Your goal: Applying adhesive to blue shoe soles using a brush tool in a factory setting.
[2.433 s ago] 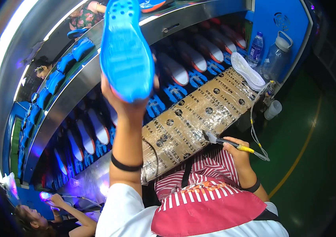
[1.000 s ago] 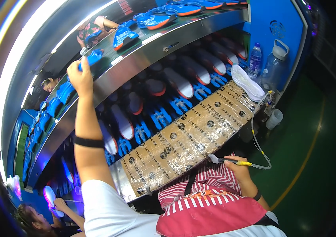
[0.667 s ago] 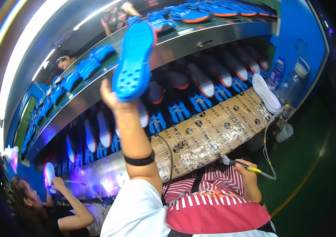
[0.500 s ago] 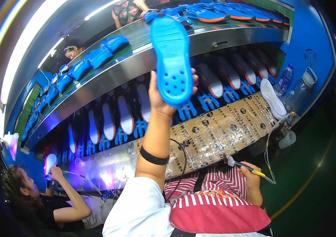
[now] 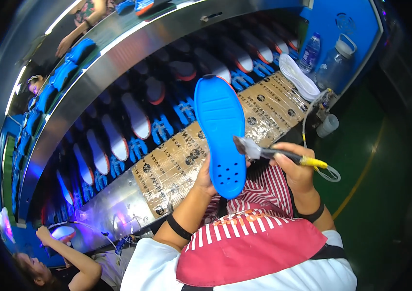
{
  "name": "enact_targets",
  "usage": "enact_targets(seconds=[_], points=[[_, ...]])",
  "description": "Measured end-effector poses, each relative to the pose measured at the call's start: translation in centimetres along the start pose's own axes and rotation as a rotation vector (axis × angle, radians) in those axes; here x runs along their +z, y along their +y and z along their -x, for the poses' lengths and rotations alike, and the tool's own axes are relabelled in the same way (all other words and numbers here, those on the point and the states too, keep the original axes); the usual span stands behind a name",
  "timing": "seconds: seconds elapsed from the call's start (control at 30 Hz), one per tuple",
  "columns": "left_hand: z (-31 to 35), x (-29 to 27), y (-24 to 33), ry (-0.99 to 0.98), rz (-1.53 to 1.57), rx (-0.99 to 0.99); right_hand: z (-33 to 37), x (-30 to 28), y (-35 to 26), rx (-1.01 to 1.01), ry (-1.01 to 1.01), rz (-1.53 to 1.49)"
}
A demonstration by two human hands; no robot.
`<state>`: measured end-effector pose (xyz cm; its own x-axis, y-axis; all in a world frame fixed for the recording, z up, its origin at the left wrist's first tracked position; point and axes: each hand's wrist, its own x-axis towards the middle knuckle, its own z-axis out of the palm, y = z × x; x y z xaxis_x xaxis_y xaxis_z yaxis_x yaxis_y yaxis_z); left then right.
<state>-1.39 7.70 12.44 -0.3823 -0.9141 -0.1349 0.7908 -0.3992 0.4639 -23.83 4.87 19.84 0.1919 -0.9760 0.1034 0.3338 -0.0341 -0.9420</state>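
Note:
My left hand point(image 5: 206, 178) grips a blue shoe sole point(image 5: 220, 128) near its heel end, fingers behind it. The hollow face is turned up to me, with several small holes in the heel. From the right, my right hand point(image 5: 297, 169) holds a brush point(image 5: 267, 151) with a black and yellow handle and a thin clear tube running from it. The brush's tip lies over the middle of the sole at its right edge; whether it touches, I cannot tell.
Cardboard under clear film point(image 5: 172, 167) covers the bench. Behind it, shoes on blue holders point(image 5: 135, 116) line a lower shelf beneath a metal-edged conveyor point(image 5: 133, 34). A white sole point(image 5: 297, 76), a bottle point(image 5: 310, 53) and a jug point(image 5: 334, 60) stand right. A co-worker point(image 5: 77, 269) sits left.
My left hand has brought the sole down from above the bench, closer to me. My right hand has raised the brush from beside my apron to the sole. The view has shifted.

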Motion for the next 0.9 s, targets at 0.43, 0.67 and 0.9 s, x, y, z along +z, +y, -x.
enact_targets(seconds=[0.43, 0.67, 0.9], points=[[1.3, -3.0, -4.7, 0.164, 0.054, -0.059, -1.2, 2.2, 2.1, -0.670, -0.313, 0.715], [1.1, -1.6, -4.7, 0.164, -0.088, 0.063, -1.1, 2.4, 3.7, -0.747, -0.144, 0.623], [0.7, -2.5, -3.6, 0.322, -0.075, 0.162, 0.0, 2.6, 3.9, -0.715, -0.184, 0.533]])
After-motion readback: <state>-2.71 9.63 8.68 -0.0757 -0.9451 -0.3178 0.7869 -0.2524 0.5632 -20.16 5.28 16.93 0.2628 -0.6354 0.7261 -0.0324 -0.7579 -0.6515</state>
